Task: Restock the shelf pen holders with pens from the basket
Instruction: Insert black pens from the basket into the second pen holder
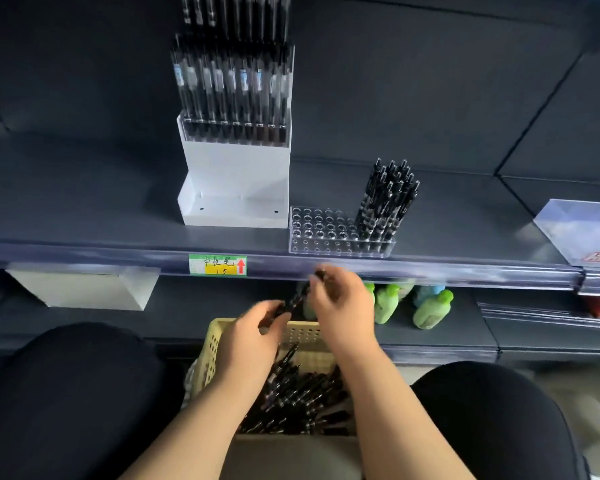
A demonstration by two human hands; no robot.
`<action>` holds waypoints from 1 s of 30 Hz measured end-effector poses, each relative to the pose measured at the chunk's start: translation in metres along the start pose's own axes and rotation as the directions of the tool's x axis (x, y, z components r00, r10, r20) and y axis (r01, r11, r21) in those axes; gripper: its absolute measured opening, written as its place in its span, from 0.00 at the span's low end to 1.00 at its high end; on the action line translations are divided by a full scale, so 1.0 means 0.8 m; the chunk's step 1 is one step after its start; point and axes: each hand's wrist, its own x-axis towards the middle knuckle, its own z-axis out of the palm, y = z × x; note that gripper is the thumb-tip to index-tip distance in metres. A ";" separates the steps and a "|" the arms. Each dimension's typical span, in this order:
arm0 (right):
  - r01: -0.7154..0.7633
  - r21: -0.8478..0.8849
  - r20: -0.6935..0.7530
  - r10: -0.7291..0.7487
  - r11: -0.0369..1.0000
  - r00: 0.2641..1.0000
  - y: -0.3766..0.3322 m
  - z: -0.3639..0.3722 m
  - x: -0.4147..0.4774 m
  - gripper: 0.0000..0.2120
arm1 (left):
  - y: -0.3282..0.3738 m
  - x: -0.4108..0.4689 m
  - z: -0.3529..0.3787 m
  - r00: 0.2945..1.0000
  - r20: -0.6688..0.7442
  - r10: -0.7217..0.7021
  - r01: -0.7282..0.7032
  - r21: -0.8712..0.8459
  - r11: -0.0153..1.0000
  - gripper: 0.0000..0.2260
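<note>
Lower centre: the left hand [257, 329] and right hand [342, 306] each grip one end of a blurred dark pen [293, 303], with the right hand higher. Below them a yellow basket [212, 344] holds loose pens [302, 400]. Above, on the shelf [84, 202], a clear holder [321, 233] has pens only at its right end, beside a white holder [236, 174].

I'm looking at a shop aisle: dark retail shelves [84, 188] with a clear label rail [430, 268] along the front edge. A green-and-yellow price tag [217, 265] with a red arrow sits in it, pens [388, 199] stand in display holders [326, 233], and green bottles [432, 311] line the shelf below.
</note>
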 end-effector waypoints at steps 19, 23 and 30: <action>0.348 -0.381 -0.023 -0.385 0.856 0.922 -0.098 -0.117 0.199 0.09 | 0.214 0.125 -0.014 0.913 -0.240 0.331 -0.393 -0.294 0.871 0.10; 0.333 -0.430 0.029 -0.356 0.839 0.934 -0.082 -0.108 0.210 0.09 | 0.214 0.135 -0.010 0.914 -0.240 0.327 -0.390 -0.295 0.872 0.09; 0.301 -0.513 0.055 -0.320 0.804 0.946 -0.070 -0.108 0.219 0.13 | 0.205 0.150 -0.007 0.918 -0.243 0.312 -0.374 -0.279 0.884 0.09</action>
